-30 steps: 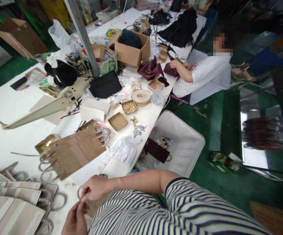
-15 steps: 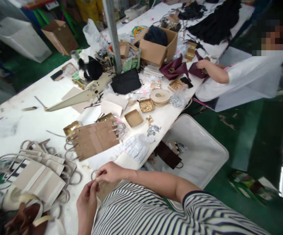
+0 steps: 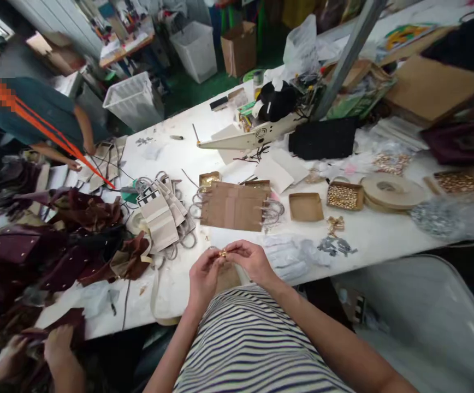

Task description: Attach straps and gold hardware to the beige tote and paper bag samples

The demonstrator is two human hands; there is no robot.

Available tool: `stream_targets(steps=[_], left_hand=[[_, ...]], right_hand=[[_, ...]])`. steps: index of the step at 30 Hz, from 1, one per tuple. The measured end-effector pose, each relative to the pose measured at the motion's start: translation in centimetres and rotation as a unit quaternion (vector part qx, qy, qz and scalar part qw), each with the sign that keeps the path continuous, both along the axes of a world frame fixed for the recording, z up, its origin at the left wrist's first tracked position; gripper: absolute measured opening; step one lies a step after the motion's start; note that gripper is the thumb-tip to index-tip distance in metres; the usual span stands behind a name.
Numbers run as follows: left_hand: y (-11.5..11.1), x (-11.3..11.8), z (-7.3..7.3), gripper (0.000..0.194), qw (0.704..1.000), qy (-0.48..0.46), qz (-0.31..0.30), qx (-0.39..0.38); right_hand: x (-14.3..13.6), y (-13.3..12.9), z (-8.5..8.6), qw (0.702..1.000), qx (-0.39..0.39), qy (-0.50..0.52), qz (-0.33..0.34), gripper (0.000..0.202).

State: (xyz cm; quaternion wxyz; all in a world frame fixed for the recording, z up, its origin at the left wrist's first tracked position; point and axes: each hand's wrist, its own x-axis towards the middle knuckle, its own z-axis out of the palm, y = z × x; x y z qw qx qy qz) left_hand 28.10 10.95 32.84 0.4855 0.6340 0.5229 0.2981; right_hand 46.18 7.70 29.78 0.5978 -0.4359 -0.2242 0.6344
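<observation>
My left hand (image 3: 204, 275) and my right hand (image 3: 253, 261) meet at the table's front edge, fingertips pinched together on a small gold metal fitting (image 3: 223, 253). Its exact kind is too small to make out. Just below the fingers, close against the striped shirt, lies a brown panel (image 3: 226, 278), partly hidden. Beyond my hands rests a stack of brown panels (image 3: 232, 206) with looped handles at both ends. To the left are overlapping beige panels (image 3: 161, 218) with similar handles.
Right of the stack are an open cardboard box (image 3: 306, 207), a box of gold studs (image 3: 344, 195), a tape roll (image 3: 392, 191) and grey metal pieces (image 3: 335, 246). A white bin (image 3: 417, 295) stands below. Another person's hands (image 3: 59, 344) work at lower left; another person (image 3: 52, 114) stands farther back.
The view has swung left, bringing co-workers on that side into sight and losing the one at right. Both hands stay pinched together, and the gold fitting between them shows more plainly.
</observation>
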Motion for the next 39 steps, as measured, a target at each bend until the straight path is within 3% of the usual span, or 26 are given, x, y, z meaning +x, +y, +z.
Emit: stream_targets(steps=[6,10,16,25,30,39], left_hand=[[0.0,0.0,1.4,0.013,0.994,0.003,-0.032,0.107],[0.2,-0.1,1.8,0.015,0.990,-0.006,-0.051,0.130],[-0.2,-0.4,1.5,0.017,0.992,-0.021,-0.046,0.117],[-0.6,-0.8,1.9,0.016,0.997,-0.050,-0.020,0.062],[-0.7,-1.2,1.4,0.019,0.997,-0.054,-0.007,0.048],[-1.2,-1.4,-0.2,0.034,0.994,-0.003,0.017,0.105]], right_hand=[[-0.2,-0.2,0.1,1.000,0.008,0.003,0.002,0.036],[-0.4,-0.5,-0.2,1.000,0.018,-0.006,0.012,0.034],[-0.6,-0.9,-1.0,0.998,0.034,-0.050,0.028,0.030],[-0.6,-0.8,-0.5,0.975,0.087,-0.200,0.051,0.018],[-1.0,-0.8,-1.3,0.962,0.092,-0.247,0.074,0.023],[-1.5,-0.6,-2.8,0.947,0.110,-0.292,0.077,0.034]])
